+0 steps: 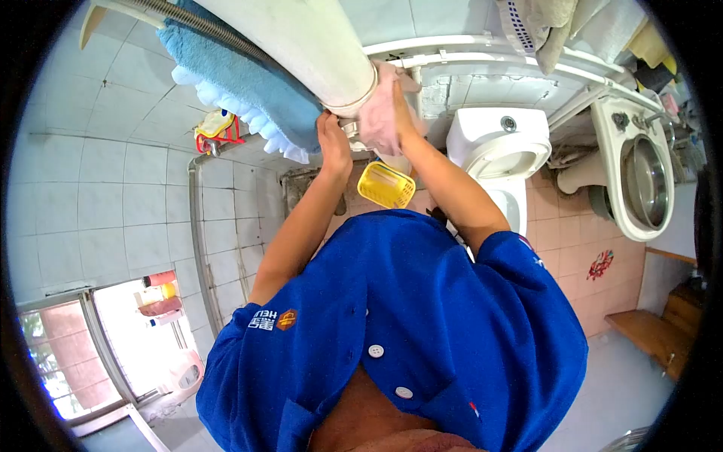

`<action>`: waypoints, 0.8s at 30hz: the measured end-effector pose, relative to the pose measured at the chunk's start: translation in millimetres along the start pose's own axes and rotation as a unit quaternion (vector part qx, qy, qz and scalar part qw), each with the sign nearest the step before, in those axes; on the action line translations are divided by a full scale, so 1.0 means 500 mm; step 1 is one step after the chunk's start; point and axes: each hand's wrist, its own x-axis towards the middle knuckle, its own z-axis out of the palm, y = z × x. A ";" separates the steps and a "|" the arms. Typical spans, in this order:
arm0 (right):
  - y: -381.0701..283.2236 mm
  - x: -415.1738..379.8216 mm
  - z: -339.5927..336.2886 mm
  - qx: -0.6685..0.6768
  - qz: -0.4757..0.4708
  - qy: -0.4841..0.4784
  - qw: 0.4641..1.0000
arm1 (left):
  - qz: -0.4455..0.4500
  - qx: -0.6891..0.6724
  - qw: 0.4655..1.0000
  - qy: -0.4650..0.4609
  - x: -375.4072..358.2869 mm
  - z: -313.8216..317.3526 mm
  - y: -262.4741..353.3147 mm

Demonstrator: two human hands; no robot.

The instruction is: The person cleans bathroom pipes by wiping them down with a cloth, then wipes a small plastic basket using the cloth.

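Observation:
A thick white pipe (301,49) comes down from the top centre to a collar joint. My right hand (403,113) holds a pink cloth (379,113) against the right side of this joint, its fingers partly hidden by the cloth. At the joint's left side, my left hand (334,142) rests with fingers stretched out, touching the pipe's lower edge and grasping nothing visible. A blue towel (241,79) with a pale ruffled cloth (252,120) hangs just left of the pipe.
Below the hands stands a yellow basket (385,186). To the right are a white toilet (501,139) and a sink (611,162) holding a metal basin (646,181). White wall pipes (452,56) run behind. A window (71,354) is at lower left, a wooden board (648,335) at lower right.

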 end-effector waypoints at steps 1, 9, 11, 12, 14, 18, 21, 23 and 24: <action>0.014 0.005 -0.013 -0.077 -0.083 -0.078 0.991 | -0.020 -0.026 0.999 -0.004 -0.001 0.011 0.011; 0.025 -0.019 -0.001 0.132 0.133 -0.004 0.982 | -0.001 0.057 0.992 0.113 -0.020 0.044 0.012; -0.001 -0.014 -0.025 0.110 0.129 -0.013 0.986 | 0.211 0.440 0.870 0.064 0.014 0.004 -0.047; -0.017 -0.017 -0.045 0.050 -0.033 -0.019 0.998 | 0.166 0.387 0.905 0.067 0.018 -0.002 -0.063; -0.010 -0.017 -0.061 -0.037 -0.276 -0.026 0.960 | 0.061 0.286 0.953 0.082 -0.003 0.024 -0.008; 0.079 -0.011 -0.045 -0.186 -0.217 -0.067 0.956 | 0.014 0.140 0.984 0.107 -0.013 0.046 0.013; 0.098 -0.013 0.004 0.476 0.226 -0.019 0.850 | 0.034 0.154 0.980 0.118 -0.010 0.041 0.006; 0.061 0.011 -0.005 0.182 0.109 -0.003 0.977 | 0.022 0.162 0.980 0.117 -0.017 0.038 0.010; 0.055 0.020 -0.010 0.160 0.092 -0.019 0.983 | 0.009 0.179 0.978 0.110 -0.018 0.038 0.015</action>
